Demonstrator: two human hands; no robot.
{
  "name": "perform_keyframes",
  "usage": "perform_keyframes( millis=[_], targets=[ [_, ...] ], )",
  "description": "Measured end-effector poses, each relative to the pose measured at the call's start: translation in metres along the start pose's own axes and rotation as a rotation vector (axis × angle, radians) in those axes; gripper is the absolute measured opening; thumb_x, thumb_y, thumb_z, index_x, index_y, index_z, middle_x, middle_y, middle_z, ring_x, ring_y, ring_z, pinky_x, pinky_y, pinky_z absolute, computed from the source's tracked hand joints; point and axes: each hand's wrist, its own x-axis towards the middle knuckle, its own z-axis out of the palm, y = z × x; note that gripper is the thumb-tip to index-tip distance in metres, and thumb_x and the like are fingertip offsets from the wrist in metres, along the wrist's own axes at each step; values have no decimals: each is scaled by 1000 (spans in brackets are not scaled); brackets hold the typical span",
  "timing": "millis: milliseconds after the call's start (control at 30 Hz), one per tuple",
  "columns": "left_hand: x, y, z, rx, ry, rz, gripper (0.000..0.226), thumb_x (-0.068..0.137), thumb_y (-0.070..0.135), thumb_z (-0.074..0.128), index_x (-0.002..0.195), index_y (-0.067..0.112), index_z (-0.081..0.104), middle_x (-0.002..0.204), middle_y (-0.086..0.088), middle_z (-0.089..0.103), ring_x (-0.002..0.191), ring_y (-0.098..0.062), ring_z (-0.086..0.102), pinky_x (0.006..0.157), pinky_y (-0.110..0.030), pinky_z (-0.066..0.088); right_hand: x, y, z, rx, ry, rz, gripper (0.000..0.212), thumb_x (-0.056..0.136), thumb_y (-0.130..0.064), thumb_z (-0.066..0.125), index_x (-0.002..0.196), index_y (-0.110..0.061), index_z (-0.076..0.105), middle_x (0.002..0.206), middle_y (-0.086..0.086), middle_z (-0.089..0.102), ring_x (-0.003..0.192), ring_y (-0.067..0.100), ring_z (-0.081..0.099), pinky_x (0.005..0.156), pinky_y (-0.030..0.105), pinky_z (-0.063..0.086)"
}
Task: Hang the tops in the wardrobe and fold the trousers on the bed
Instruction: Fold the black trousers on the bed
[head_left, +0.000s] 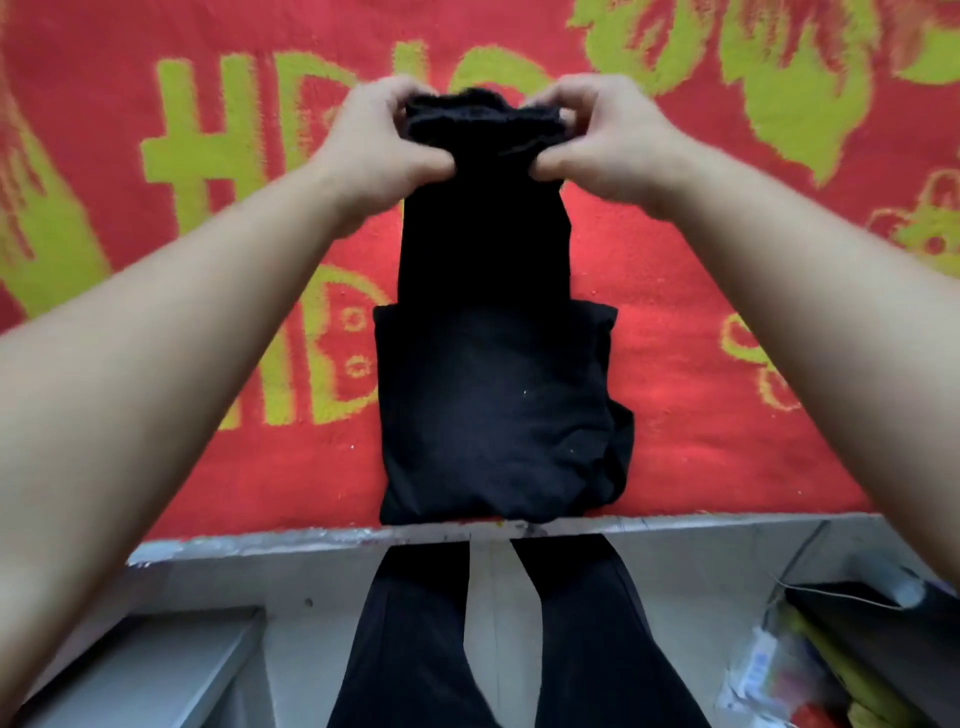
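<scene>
Two hands: our left hand (379, 143) and right hand (605, 140) each pinch a far corner of the black trousers (488, 395), one on each side.
Grip: both hands are shut tight on the cloth, thumbs near us, fingers curled over the far edge.
Trousers: we count one pair on the red blanket (701, 312). The far end is lifted a little by our hands. The near part is a thick folded square close to the bed edge (322, 535).
Hidden: the cloth is so dark that we cannot see its folds or count the layers. Our fingertips are tucked behind it.
Blanket: it has yellow-green marks on it. Our arms and the trousers cover some, and the rest are cut off at the sides.
Legs: two black legs (415, 639) stand on the floor below the bed edge, cut off at the bottom.
Blurry things: a grey box shape (156, 660) lies low on the left, and a heap of bags (810, 670) low on the right. We cannot tell what is in them.
</scene>
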Motion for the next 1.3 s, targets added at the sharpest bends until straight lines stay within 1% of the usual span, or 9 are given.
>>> perform_keyframes(
  millis=[200, 333, 500, 733, 833, 967, 1067, 1167, 1300],
  targets=[
    [-140, -42, 46, 511, 54, 373, 39, 68, 21, 62, 107, 17, 63, 108, -1, 66, 106, -24, 59, 89, -36, 45, -141, 56, 53, -518, 142, -298, 39, 68, -13, 67, 107, -16, 67, 113, 6, 58, 101, 26, 58, 85, 32, 49],
    [-207, -104, 88, 700, -183, 316, 51, 70, 7, 74, 119, 5, 64, 130, -11, 61, 131, -33, 50, 106, -46, 41, -189, 108, 97, -828, -217, -248, 49, 72, -7, 66, 121, -9, 65, 125, 14, 59, 109, 38, 55, 82, 47, 51],
    [-202, -119, 83, 791, -455, 221, 60, 87, 36, 50, 143, 13, 47, 152, -6, 42, 148, -24, 24, 117, -47, 25, -178, 106, 96, -898, -406, -98, 54, 79, -24, 59, 132, -22, 63, 135, 5, 53, 120, 30, 47, 95, 41, 46],
    [-178, -83, 53, 795, -558, 352, 37, 90, 48, 50, 113, 24, 67, 103, 6, 68, 101, -21, 55, 85, -40, 48, -152, 75, 72, -898, -655, -87, 32, 86, -40, 56, 115, -38, 70, 127, -5, 58, 114, 21, 54, 87, 35, 49],
    [-192, -91, 66, 826, -532, 332, 36, 91, 43, 56, 116, 19, 65, 104, -1, 62, 99, -24, 50, 86, -41, 45, -170, 85, 84, -1071, -603, -271, 41, 92, -45, 55, 129, -28, 60, 134, -2, 51, 116, 22, 51, 86, 36, 49],
    [-205, -101, 84, 957, -457, 330, 43, 78, 29, 73, 112, 6, 62, 100, -12, 59, 91, -34, 51, 76, -47, 47, -193, 100, 97, -1062, -436, -250, 52, 91, -40, 64, 135, -16, 53, 109, 5, 60, 101, 28, 57, 77, 41, 49],
    [-207, -97, 93, 954, -360, 401, 28, 70, 10, 70, 95, 0, 66, 85, -15, 61, 74, -35, 54, 62, -46, 48, -201, 103, 106, -1151, -339, -281, 37, 85, -27, 67, 119, -12, 65, 92, 9, 62, 85, 30, 60, 64, 41, 49],
    [-209, -91, 92, 894, -210, 476, 25, 68, 19, 65, 88, 4, 66, 79, -11, 59, 70, -32, 52, 59, -43, 44, -202, 99, 106, -1123, -164, -387, 21, 68, -19, 68, 87, -10, 68, 73, 7, 57, 65, 28, 57, 48, 35, 44],
    [-229, -96, 90, 854, -112, 546, 27, 72, 26, 65, 93, 9, 66, 85, -7, 59, 76, -29, 51, 65, -41, 38, -211, 100, 100, -1028, -155, -526, 28, 72, -27, 62, 93, -9, 68, 79, 8, 58, 72, 30, 57, 57, 39, 46]
  ],
)
